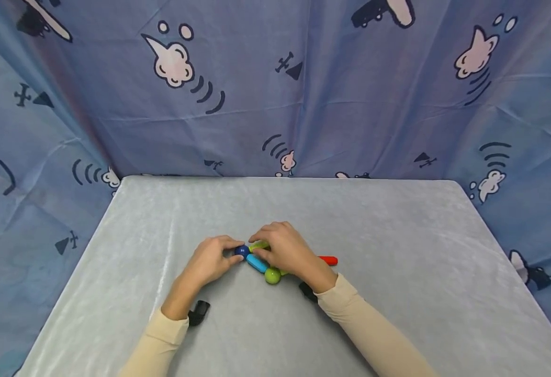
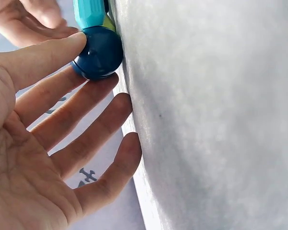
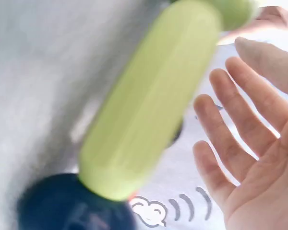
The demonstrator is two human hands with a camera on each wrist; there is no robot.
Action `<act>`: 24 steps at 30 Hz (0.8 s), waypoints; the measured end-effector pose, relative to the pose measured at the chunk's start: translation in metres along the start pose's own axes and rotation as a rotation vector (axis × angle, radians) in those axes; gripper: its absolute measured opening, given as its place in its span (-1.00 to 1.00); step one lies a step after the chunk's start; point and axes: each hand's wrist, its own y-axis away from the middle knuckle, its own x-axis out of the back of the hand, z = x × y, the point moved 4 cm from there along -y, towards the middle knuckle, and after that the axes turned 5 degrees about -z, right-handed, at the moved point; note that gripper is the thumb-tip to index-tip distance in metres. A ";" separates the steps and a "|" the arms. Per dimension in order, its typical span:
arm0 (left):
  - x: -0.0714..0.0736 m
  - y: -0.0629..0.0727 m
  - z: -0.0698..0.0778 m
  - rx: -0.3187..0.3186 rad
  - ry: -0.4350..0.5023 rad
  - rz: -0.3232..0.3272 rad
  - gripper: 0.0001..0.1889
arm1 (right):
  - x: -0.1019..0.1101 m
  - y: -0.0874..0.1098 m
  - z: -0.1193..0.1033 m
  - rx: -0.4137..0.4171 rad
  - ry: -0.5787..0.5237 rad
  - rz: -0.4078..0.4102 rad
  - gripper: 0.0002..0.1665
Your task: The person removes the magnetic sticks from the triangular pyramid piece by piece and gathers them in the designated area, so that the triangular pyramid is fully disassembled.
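Several coloured rods and balls are joined together on the table. My left hand (image 1: 211, 260) pinches a dark blue ball (image 2: 100, 53) between thumb and index finger, its other fingers spread below. A light blue rod (image 1: 257, 263) runs from that ball to a lime-green ball (image 1: 272, 275). My right hand (image 1: 287, 251) is over the assembly, thumb and fingers apart about a lime-green rod (image 1: 259, 244) at the blue ball. In the right wrist view, another lime-green rod (image 3: 151, 103) ends at a dark blue ball (image 3: 77, 206), with the right fingers extended beyond it.
A red rod (image 1: 328, 260) sticks out past the right wrist. Black wrist-worn devices show beneath the left wrist (image 1: 199, 312) and right wrist (image 1: 309, 291). The pale cloth-covered table (image 1: 397, 235) is bordered by a blue patterned curtain (image 1: 341, 94).
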 end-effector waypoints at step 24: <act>0.001 -0.001 -0.002 0.049 0.022 0.007 -0.64 | -0.003 0.019 -0.009 -0.002 0.005 -0.026 -0.73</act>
